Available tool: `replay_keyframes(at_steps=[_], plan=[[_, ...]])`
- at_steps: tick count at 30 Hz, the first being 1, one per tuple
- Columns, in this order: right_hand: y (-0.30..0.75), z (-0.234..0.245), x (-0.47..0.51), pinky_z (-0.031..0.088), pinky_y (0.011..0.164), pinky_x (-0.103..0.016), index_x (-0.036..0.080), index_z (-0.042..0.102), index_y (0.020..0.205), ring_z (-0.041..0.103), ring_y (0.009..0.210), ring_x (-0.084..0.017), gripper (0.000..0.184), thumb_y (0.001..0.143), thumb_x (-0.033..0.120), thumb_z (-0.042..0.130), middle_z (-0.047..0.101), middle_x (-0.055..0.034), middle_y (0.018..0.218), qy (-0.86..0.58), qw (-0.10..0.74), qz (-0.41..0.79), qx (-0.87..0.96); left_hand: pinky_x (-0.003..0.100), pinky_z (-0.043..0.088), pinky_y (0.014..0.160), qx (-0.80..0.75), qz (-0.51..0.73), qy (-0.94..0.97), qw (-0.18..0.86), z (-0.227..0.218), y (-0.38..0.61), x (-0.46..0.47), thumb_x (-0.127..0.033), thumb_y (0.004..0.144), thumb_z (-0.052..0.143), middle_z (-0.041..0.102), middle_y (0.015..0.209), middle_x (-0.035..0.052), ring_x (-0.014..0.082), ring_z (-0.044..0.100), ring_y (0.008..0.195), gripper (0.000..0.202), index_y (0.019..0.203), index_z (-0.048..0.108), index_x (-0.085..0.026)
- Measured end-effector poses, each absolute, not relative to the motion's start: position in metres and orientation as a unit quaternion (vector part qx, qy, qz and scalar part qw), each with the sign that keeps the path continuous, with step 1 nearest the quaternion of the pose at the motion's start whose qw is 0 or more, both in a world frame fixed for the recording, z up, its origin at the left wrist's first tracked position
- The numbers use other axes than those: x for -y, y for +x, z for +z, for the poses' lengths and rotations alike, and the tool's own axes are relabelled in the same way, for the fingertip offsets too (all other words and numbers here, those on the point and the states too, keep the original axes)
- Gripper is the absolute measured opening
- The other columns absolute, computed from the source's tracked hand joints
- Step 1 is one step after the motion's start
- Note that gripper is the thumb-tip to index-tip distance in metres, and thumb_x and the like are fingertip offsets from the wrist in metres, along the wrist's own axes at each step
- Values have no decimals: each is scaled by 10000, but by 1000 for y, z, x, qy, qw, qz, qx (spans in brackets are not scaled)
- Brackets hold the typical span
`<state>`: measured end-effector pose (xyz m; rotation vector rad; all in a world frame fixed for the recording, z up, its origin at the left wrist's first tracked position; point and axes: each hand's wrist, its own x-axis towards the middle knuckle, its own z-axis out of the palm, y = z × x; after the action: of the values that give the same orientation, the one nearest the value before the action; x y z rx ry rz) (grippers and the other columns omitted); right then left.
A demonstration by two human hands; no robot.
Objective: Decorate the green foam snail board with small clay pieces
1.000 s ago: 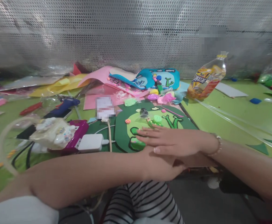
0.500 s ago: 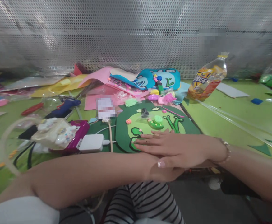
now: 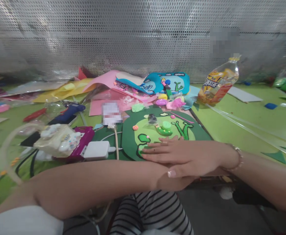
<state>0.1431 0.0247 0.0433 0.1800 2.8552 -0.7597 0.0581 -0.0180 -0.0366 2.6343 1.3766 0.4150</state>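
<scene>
"One boundary of the room is visible. Which?"

"A perforated metal panel [image 3: 133,39], standing beyond the green board [image 3: 128,140]."

"And the work surface?"

"A light-green table [image 3: 245,127]. Coloured sheets [image 3: 101,83] lie behind the board, and a dark seam passes along its right side. A plastic bottle [image 3: 218,86] is behind and to the right of the board; a purple power strip [image 3: 86,135] and a white adapter [image 3: 97,150] are to its left."

"Where is the board, and how should it handle?"

"It lies flat at the table's near edge. By appearance it is thin and light; the blue sheet [image 3: 155,78] behind it curls, so similar flexing is likely. Recommended hold: the dark-green border, left side, avoiding the raised decorations [image 3: 185,131], which look soft and could dent or detach."

"State of the hands?"

"The right hand [image 3: 182,156] rests palm down across the left hand [image 3: 166,181], fingers extended towards the board's left side, pinching nothing. Its fingertips overlap the board; contact cannot be confirmed. The left hand's fingers are hidden; their posture cannot be told."

"Smallest items?"

"On the board, an orange ball [image 3: 135,127] and a pink ball [image 3: 173,117]."
</scene>
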Motion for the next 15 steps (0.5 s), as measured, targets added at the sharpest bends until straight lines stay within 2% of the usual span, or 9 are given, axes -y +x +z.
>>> replay_keyframes(at_steps=[3, 4, 9, 11, 15], plan=[[143, 43, -24, 83, 1157, -391, 158, 225, 1456, 137, 1412, -195, 585, 957, 460, 256, 229, -49, 1514, 62, 82, -252, -962, 483, 214, 1167, -536, 38, 843, 0, -13, 95, -3, -259, 509, 741, 238, 1478, -198, 297, 50, 1416, 1060, 1393, 205, -494], [142, 43, -24, 89, 1156, -395, 152, 232, 1454, 146, 1410, -198, 586, 956, 460, 258, 239, -56, 1511, 62, 80, -248, -963, 489, 194, 1172, -554, 7, 832, -21, -5, 105, -9, -278, 512, 734, 224, 1479, -208, 302, 37, 1414, 1052, 1392, 202, -498], [141, 42, -24, 137, 1144, -409, 136, 264, 1445, 209, 1393, -213, 590, 952, 461, 280, 290, -83, 1491, 63, 66, -237, -967, 471, 190, 1181, -556, -113, 821, -69, 17, 123, -16, -160, 441, 742, 209, 1489, -197, 310, -24, 1413, 1108, 1391, 256, -463], [141, 42, -23, 157, 1140, -408, 144, 265, 1445, 229, 1386, -216, 580, 953, 451, 285, 301, -75, 1488, 60, 61, -237, -968, 491, 210, 1173, -559, -117, 819, -65, 19, 118, -12, -150, 427, 743, 204, 1491, -195, 322, -19, 1411, 1112, 1383, 272, -469], [141, 41, -22, 151, 1141, -402, 147, 276, 1443, 231, 1386, -215, 573, 954, 446, 286, 301, -66, 1488, 61, 63, -231, -969, 509, 237, 1159, -559, -34, 827, -56, 23, 113, -9, -199, 489, 722, 198, 1490, -202, 309, -4, 1414, 1022, 1371, 289, -482]])
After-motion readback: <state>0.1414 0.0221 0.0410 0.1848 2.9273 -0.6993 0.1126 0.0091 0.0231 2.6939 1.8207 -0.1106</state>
